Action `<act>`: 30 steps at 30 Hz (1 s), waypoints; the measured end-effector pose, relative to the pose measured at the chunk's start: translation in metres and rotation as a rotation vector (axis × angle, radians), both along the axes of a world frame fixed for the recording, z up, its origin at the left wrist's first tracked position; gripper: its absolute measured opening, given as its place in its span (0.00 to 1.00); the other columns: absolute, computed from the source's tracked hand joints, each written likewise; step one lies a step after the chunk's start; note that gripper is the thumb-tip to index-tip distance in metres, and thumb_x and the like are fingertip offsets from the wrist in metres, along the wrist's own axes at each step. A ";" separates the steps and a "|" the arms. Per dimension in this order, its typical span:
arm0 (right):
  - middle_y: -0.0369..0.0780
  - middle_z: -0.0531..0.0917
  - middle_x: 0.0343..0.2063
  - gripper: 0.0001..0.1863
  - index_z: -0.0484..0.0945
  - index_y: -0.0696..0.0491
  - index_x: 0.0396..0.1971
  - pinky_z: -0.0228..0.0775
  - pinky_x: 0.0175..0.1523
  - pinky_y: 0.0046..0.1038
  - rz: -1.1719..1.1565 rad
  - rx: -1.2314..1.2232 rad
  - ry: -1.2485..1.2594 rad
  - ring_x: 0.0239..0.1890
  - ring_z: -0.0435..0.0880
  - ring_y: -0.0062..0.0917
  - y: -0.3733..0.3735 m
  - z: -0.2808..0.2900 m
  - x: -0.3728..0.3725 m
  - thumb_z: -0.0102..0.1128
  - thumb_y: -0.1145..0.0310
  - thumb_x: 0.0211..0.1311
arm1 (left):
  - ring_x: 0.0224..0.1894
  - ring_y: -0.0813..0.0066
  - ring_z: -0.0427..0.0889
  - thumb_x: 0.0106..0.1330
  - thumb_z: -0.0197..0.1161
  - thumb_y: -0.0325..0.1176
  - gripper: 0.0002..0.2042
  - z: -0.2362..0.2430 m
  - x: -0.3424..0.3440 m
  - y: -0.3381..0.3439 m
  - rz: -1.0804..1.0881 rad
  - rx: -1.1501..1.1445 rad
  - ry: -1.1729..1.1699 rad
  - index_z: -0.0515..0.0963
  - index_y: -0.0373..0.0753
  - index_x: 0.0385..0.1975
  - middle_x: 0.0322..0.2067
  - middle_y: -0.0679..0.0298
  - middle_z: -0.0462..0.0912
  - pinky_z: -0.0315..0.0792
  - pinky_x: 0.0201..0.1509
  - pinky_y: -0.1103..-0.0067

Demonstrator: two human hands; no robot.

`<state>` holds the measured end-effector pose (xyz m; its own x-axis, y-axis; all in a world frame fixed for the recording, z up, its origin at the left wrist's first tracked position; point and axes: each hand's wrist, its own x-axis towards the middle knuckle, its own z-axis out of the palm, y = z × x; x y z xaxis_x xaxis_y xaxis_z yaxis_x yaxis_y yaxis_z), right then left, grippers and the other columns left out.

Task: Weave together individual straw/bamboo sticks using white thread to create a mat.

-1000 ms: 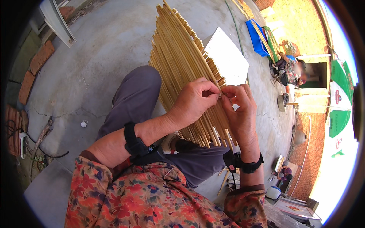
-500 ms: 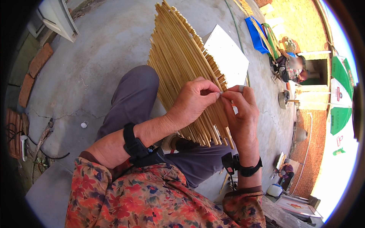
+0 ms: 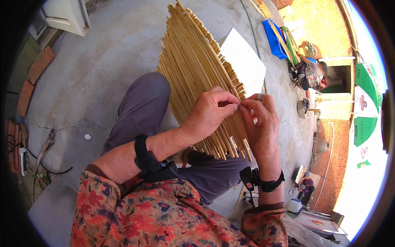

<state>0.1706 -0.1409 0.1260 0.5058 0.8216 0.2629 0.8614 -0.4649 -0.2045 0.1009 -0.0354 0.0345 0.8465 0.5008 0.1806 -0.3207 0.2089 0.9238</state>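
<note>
Since a second ago, our right hand [image 3: 265,123] has rolled, baring its ring [image 3: 259,97]. From the head view, its fingertips meet those of our left hand [image 3: 209,110], both pinching something too small to tell; the stick bundle [image 3: 197,68] lies beneath, long axis running away leftward, right hand nearer its right edge.

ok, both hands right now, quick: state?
Left hand: closed, pinching over the sticks; anything held too small to tell.
Right hand: closed, pinching beside the left; anything held too small to tell.
</note>
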 end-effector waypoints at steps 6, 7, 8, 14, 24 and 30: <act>0.37 0.74 0.31 0.04 0.77 0.53 0.28 0.72 0.33 0.29 -0.032 -0.022 -0.069 0.31 0.79 0.31 -0.001 -0.001 -0.001 0.63 0.74 0.50 | 0.32 0.83 0.72 0.59 0.61 0.27 0.05 0.001 0.002 -0.007 0.012 -0.030 -0.002 0.79 0.33 0.33 0.30 0.68 0.75 0.67 0.37 0.85; 0.37 0.74 0.31 0.05 0.77 0.52 0.27 0.72 0.33 0.29 -0.029 -0.020 -0.063 0.31 0.79 0.31 0.000 -0.001 0.000 0.63 0.75 0.50 | 0.32 0.84 0.72 0.59 0.61 0.26 0.05 0.000 0.002 -0.007 0.019 -0.048 -0.005 0.79 0.33 0.33 0.30 0.68 0.75 0.67 0.37 0.85; 0.37 0.74 0.31 0.05 0.77 0.52 0.27 0.72 0.33 0.29 -0.025 -0.016 -0.057 0.31 0.79 0.31 0.001 -0.001 0.000 0.63 0.75 0.49 | 0.32 0.84 0.72 0.59 0.61 0.26 0.05 0.001 0.002 -0.006 0.018 -0.050 -0.006 0.79 0.33 0.33 0.30 0.68 0.75 0.67 0.37 0.85; 0.38 0.74 0.31 0.05 0.76 0.54 0.27 0.73 0.30 0.27 -0.011 0.072 0.025 0.29 0.79 0.29 -0.001 -0.004 0.004 0.62 0.78 0.49 | 0.32 0.84 0.72 0.59 0.61 0.26 0.05 0.003 0.002 -0.006 0.017 0.001 0.034 0.79 0.33 0.32 0.30 0.67 0.75 0.67 0.37 0.85; 0.40 0.74 0.33 0.06 0.75 0.56 0.28 0.74 0.29 0.26 -0.020 0.078 0.031 0.29 0.78 0.29 -0.001 -0.007 0.006 0.61 0.79 0.49 | 0.35 0.83 0.74 0.60 0.60 0.27 0.06 -0.002 0.008 -0.001 -0.044 -0.073 0.012 0.78 0.31 0.32 0.31 0.67 0.76 0.68 0.41 0.84; 0.41 0.73 0.33 0.06 0.75 0.56 0.29 0.74 0.30 0.25 -0.004 0.071 0.063 0.31 0.78 0.30 -0.001 -0.007 0.005 0.61 0.79 0.50 | 0.34 0.82 0.74 0.60 0.60 0.27 0.06 0.000 0.007 0.001 -0.043 -0.030 0.035 0.79 0.32 0.32 0.30 0.66 0.76 0.68 0.40 0.84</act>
